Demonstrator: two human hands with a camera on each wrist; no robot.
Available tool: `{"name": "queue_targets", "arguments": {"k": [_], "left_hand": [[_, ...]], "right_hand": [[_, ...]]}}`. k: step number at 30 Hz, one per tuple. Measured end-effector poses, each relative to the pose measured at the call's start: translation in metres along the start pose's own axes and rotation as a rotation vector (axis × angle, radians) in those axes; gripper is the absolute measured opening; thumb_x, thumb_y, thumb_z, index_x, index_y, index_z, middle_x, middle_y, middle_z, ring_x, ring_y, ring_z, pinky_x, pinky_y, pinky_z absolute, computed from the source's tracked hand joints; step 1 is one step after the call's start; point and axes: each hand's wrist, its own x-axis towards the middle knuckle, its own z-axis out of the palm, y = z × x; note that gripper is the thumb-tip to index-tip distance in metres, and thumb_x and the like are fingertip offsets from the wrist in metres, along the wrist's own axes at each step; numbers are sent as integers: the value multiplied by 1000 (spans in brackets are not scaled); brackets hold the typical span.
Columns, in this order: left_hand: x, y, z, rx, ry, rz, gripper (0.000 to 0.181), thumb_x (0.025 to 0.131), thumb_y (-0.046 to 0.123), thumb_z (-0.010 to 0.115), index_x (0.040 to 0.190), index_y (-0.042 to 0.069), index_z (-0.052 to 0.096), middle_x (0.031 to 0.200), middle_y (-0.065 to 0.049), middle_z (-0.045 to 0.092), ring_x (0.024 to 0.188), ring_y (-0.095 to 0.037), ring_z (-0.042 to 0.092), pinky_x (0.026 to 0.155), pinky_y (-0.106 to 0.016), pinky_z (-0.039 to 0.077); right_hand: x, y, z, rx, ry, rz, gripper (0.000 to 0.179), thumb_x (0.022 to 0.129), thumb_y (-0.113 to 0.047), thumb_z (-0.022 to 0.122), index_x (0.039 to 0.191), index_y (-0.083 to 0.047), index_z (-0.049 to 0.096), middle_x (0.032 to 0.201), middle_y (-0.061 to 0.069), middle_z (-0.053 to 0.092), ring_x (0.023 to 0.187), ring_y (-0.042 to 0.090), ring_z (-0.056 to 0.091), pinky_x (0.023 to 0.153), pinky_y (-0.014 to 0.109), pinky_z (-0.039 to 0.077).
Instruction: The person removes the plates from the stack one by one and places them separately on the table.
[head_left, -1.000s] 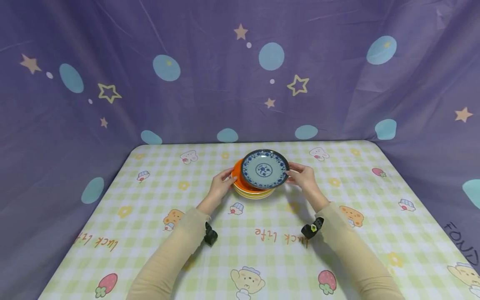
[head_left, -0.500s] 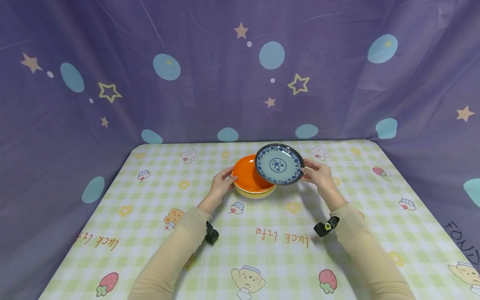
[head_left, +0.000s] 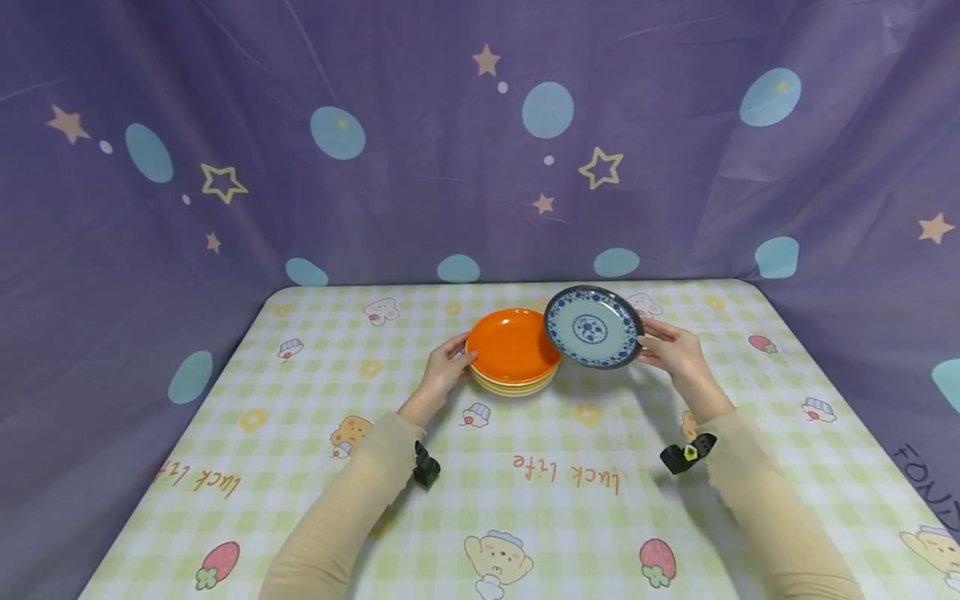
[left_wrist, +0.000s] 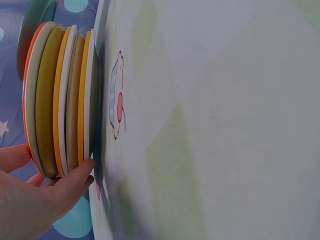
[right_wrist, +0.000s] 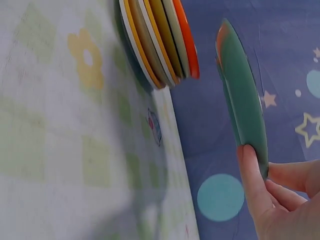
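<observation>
My right hand (head_left: pixel 673 352) pinches a pale blue plate (head_left: pixel 590 327) with a dark rim and blue flower pattern by its right edge. It hangs tilted in the air, its left edge overlapping the stack's right side in the head view. In the right wrist view the plate's green-blue underside (right_wrist: pixel 245 95) shows, apart from the stack. My left hand (head_left: pixel 441 372) grips the left rim of a stack topped by an orange plate (head_left: pixel 513 346). Below that lie several yellow and white plates (left_wrist: pixel 62 100). In the left wrist view, left-hand fingers (left_wrist: pixel 75 181) lie along the stack's lower edges.
The stack stands on a table with a green-and-white checked cloth (head_left: pixel 540 517) bearing cartoon prints. A purple curtain (head_left: pixel 450 167) with stars and blue ovals rises behind and at both sides. Each wrist carries a small black camera (head_left: pixel 688 454).
My right hand has carried the blue-patterned plate rightward off the stack, uncovering the orange plate. My left hand has stayed at the stack's left rim.
</observation>
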Motion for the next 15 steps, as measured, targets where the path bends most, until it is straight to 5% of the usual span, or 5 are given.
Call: {"name": "queue_targets", "arguments": {"k": [7, 15], "left_hand": [[0, 0, 0, -18, -4, -3, 46, 86, 2, 53, 131, 6, 43, 136, -13, 39, 110, -28, 50, 83, -38, 49], [1, -1, 1, -24, -2, -7, 45, 86, 2, 53, 130, 6, 43, 136, -13, 38, 112, -28, 48, 83, -38, 49]], "right_hand": [[0, 1, -22, -11, 14, 85, 57, 85, -2, 54, 137, -5, 29, 137, 11, 35, 67, 5, 62, 69, 22, 52], [2, 6, -38, -57, 15, 90, 58, 85, 1, 52, 137, -1, 26, 139, 19, 23, 65, 5, 61, 67, 22, 53]]}}
